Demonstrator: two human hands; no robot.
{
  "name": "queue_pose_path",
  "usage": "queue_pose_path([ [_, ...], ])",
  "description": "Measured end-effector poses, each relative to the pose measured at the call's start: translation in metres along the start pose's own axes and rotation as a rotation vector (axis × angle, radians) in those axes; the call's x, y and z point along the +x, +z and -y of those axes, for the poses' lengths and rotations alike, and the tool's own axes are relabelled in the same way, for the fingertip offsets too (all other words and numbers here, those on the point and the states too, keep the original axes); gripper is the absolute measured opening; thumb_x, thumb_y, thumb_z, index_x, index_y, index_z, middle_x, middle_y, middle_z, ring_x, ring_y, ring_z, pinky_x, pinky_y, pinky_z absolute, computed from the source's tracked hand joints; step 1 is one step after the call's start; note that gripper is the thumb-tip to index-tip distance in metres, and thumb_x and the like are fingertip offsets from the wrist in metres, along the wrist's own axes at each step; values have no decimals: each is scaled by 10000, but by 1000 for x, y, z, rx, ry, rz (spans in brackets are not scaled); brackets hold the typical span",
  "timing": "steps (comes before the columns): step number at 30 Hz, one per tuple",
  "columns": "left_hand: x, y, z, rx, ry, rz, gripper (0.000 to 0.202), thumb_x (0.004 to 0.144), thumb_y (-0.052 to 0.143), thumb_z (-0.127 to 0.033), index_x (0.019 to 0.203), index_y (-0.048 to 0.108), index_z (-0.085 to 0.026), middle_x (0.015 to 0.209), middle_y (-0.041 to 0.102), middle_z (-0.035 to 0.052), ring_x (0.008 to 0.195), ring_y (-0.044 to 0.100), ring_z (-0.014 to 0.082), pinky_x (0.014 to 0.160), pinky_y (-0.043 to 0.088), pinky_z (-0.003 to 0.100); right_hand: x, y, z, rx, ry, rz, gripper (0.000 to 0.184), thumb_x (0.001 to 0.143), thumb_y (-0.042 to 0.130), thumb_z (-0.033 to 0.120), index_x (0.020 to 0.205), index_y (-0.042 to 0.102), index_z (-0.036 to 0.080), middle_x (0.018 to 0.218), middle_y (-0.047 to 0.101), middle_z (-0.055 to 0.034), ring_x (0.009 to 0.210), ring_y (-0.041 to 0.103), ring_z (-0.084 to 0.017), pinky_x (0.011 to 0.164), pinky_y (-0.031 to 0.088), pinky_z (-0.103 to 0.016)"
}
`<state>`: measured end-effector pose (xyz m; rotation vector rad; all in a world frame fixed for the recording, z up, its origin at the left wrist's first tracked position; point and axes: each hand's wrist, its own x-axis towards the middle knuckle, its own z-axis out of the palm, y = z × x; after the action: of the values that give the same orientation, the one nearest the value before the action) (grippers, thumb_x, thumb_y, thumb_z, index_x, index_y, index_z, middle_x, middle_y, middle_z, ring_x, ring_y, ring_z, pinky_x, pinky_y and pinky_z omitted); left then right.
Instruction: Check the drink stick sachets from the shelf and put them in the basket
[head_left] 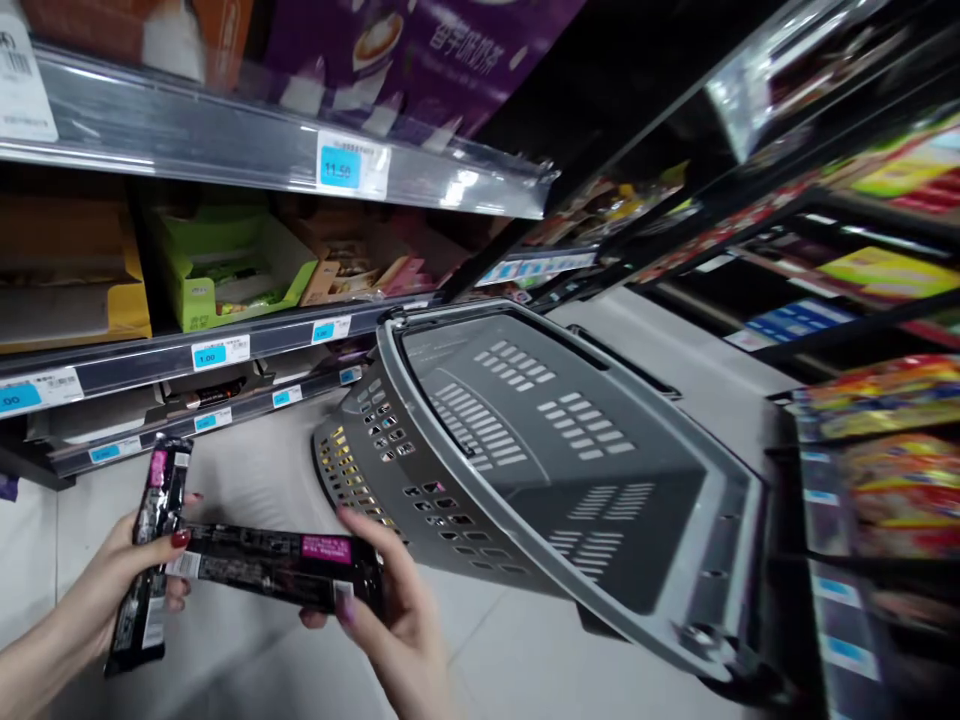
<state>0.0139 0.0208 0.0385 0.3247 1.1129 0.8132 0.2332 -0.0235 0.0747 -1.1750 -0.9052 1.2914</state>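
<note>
My left hand (109, 575) is closed around a long black snack packet (155, 505) with a pink patch and a white label, held nearly upright. A second black snack packet (259, 562), with a pink panel near its right end, lies across to the right. My right hand (409, 610) grips that end between thumb and fingers. The left thumb, with a red nail, rests where the two packets meet. Just beyond my right hand is a grey plastic shopping basket (450, 455) with slotted walls. Its nearest bottom corner is out of view.
On the left, shelves (247, 150) hold purple packs (465, 60), a green carton (225, 250) and a yellow carton (127, 300), with price tags along the edges. Several bright packets (900, 470) line the blurred shelf at the right. Light floor tiles (495, 650) lie below.
</note>
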Motion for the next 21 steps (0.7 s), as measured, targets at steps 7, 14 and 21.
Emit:
queue_pose_path([
  [7, 4, -1, 31, -33, -305, 39, 296, 694, 745, -202, 923, 577, -120, 619, 597, -2, 427, 527, 75, 343, 415, 152, 9, -7, 10, -373, -365, -25, 136, 645, 782, 219, 696, 659, 245, 625, 582, 5, 577, 528, -132, 523, 413, -226],
  [14, -2, -7, 54, -97, -332, 183, 399, 598, 827, -294, 869, 586, -127, 730, 688, 50, 544, 620, 128, 350, 435, 166, 11, -7, 24, -384, -275, -50, 148, 734, 692, 252, 673, 570, 197, 731, 604, -27, 724, 592, -175, 648, 468, -286],
  [21, -7, -18, 76, -144, -423, 418, 509, 454, 870, -375, 832, 586, -185, 720, 728, 73, 537, 679, 265, 373, 500, 284, 23, -8, 19, -406, -77, -220, 157, 657, 705, 264, 714, 585, 180, 592, 549, 28, 532, 488, -105, 479, 389, -201],
])
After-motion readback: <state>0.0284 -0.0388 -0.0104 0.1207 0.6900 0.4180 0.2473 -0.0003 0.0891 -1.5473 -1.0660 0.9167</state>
